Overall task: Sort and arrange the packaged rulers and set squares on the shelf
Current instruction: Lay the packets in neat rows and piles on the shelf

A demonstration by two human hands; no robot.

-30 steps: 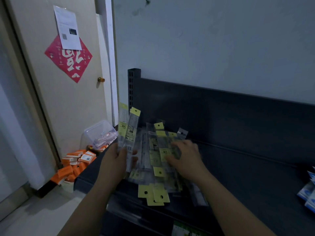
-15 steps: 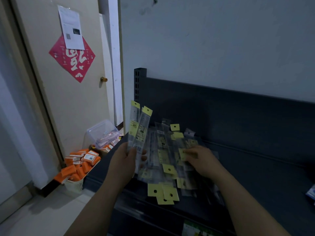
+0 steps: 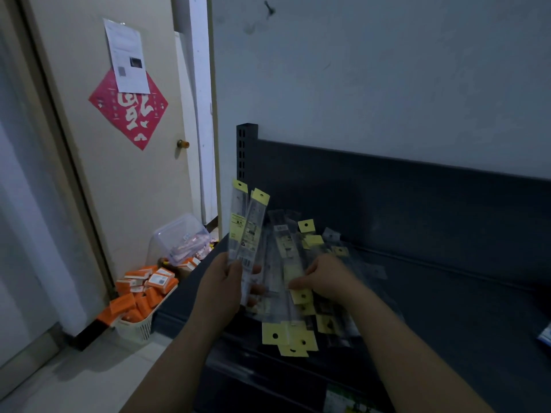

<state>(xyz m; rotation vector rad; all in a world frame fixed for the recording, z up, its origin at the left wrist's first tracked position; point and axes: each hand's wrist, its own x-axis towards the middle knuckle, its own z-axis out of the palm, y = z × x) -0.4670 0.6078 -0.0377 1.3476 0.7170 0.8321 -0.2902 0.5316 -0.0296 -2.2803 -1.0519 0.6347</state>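
Note:
My left hand [image 3: 222, 289] grips two packaged rulers [image 3: 247, 231] upright; they are clear sleeves with yellow hang tabs, held above the left end of the dark shelf [image 3: 447, 317]. A loose pile of packaged rulers [image 3: 293, 335] with yellow tabs lies fanned on the shelf in front of me. My right hand [image 3: 325, 278] is on that pile and pinches one ruler pack [image 3: 293, 272] near its yellow label. Which packs hold set squares is not clear in the dim light.
The shelf's dark back panel [image 3: 387, 189] and slotted upright [image 3: 246, 150] stand against a grey wall. On the floor at left sit a white basket of orange boxes [image 3: 140, 299] and a clear plastic bin [image 3: 182, 238], next to a door [image 3: 119, 174]. A blue-white pack [image 3: 545, 335] shows at the right edge.
My left hand has lifted its two rulers a little higher. My right hand slid toward the near middle of the pile and now pinches one pack.

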